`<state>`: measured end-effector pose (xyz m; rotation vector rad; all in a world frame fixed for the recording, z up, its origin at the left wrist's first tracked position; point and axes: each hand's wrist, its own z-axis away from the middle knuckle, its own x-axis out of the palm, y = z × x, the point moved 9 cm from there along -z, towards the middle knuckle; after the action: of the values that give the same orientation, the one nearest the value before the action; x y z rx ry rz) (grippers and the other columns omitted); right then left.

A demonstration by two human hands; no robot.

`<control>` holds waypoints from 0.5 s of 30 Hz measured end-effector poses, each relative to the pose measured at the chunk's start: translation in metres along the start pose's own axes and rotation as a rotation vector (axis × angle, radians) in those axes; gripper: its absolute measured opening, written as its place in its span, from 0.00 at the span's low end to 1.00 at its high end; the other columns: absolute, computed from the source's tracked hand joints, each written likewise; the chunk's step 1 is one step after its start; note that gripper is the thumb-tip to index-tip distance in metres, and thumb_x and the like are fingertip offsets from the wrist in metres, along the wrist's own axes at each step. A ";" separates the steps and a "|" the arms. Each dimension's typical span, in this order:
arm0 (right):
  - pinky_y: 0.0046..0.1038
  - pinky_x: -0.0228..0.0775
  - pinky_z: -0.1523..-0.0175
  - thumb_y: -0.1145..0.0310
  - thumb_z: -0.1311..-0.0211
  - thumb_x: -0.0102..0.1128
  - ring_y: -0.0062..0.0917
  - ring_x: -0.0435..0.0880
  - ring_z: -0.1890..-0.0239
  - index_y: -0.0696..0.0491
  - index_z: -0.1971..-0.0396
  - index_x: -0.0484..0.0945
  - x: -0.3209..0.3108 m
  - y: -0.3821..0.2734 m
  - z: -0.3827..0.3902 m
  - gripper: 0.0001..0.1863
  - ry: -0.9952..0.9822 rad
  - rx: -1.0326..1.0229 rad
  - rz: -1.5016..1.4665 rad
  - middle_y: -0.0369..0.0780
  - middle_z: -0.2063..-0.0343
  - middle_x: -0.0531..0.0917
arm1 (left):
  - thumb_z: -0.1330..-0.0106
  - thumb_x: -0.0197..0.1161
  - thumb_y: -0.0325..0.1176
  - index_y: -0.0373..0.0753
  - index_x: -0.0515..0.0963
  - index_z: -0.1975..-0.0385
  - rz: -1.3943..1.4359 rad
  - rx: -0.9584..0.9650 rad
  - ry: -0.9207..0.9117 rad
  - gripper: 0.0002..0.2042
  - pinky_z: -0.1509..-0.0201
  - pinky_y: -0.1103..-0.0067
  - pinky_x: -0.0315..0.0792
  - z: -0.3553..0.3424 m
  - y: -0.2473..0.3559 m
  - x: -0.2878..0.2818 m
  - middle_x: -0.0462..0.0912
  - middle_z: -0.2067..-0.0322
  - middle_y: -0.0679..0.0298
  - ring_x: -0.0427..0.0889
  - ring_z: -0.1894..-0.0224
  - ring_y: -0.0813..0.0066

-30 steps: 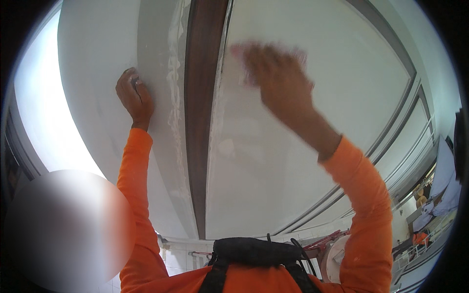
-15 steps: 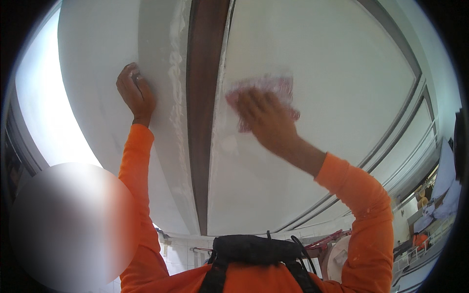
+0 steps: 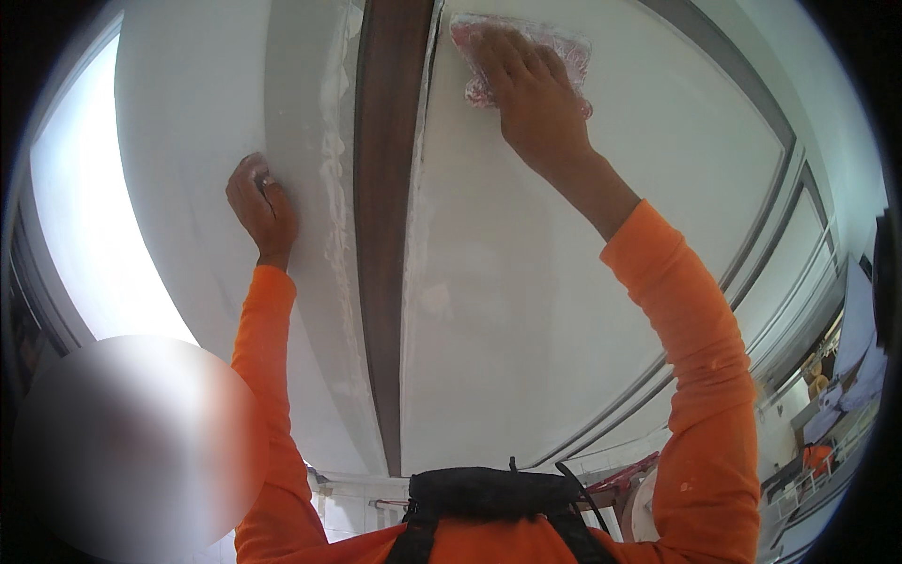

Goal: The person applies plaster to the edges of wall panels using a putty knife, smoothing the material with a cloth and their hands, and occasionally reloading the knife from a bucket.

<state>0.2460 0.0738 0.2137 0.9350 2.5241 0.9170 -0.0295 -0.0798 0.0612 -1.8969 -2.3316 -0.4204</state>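
My right hand (image 3: pixel 545 103) presses a red sheet (image 3: pixel 575 58) flat against a pale panel (image 3: pixel 526 329), near its upper left edge. White dust smears the sheet, and its lower edge curls up; whether it is sandpaper or cloth I cannot tell. On the other side of a dark brown wooden strip (image 3: pixel 385 188), my left hand (image 3: pixel 263 211) rests against a second pale panel (image 3: pixel 202 113). Its fingers are curled, and a small dark patch shows between thumb and fingers; what it is stays unclear.
A rough line of white filler (image 3: pixel 334 160) runs beside the brown strip. Bright light (image 3: pixel 80 188) comes in at the left. Dark grooved trim (image 3: pixel 752 244) borders the right panel. A black pouch with straps (image 3: pixel 493 493) sits on my chest. Clutter and pale sheeting (image 3: pixel 850 324) show at far right.
My right hand has slid the red sheet up the panel, away from me. My left hand appears slightly lower in the picture, still against its panel.
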 end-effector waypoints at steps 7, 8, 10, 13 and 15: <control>0.44 0.61 0.32 0.72 0.37 0.54 0.40 0.71 0.36 0.57 0.36 0.68 0.000 -0.058 0.052 0.27 -0.244 -0.148 -0.118 0.44 0.39 0.74 | 0.35 0.48 0.27 0.36 0.72 0.50 0.001 0.035 0.003 0.14 0.36 0.63 0.60 0.001 0.001 -0.004 0.76 0.45 0.55 0.70 0.43 0.55; 0.44 0.61 0.32 0.72 0.37 0.54 0.40 0.71 0.36 0.57 0.36 0.68 -0.008 -0.065 0.059 0.27 -0.245 -0.147 -0.124 0.44 0.39 0.74 | 0.35 0.48 0.27 0.36 0.72 0.50 -0.004 0.034 -0.002 0.14 0.36 0.63 0.60 0.004 -0.001 -0.006 0.76 0.45 0.55 0.70 0.43 0.55; 0.43 0.63 0.33 0.71 0.37 0.54 0.39 0.72 0.37 0.57 0.36 0.68 -0.015 -0.071 0.067 0.28 -0.368 -0.180 -0.124 0.44 0.40 0.75 | 0.34 0.48 0.29 0.36 0.72 0.50 0.007 0.003 0.011 0.14 0.36 0.63 0.60 0.004 -0.005 -0.006 0.76 0.45 0.55 0.70 0.43 0.55; 0.41 0.65 0.34 0.71 0.37 0.55 0.37 0.74 0.37 0.54 0.35 0.68 -0.020 -0.012 0.031 0.28 -0.136 -0.043 -0.024 0.43 0.40 0.76 | 0.32 0.47 0.28 0.34 0.71 0.49 -0.028 0.034 -0.017 0.14 0.34 0.63 0.60 0.002 0.002 -0.002 0.75 0.44 0.55 0.69 0.41 0.55; 0.40 0.65 0.34 0.72 0.37 0.56 0.37 0.74 0.37 0.51 0.35 0.69 -0.021 0.023 0.005 0.28 -0.001 0.034 0.008 0.43 0.40 0.76 | 0.32 0.47 0.28 0.34 0.71 0.49 -0.015 0.049 -0.009 0.14 0.34 0.63 0.60 0.001 0.004 0.000 0.75 0.44 0.55 0.69 0.41 0.55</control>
<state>0.2750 0.0752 0.2260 0.9563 2.5449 0.8782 -0.0255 -0.0784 0.0607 -1.8644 -2.3404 -0.3532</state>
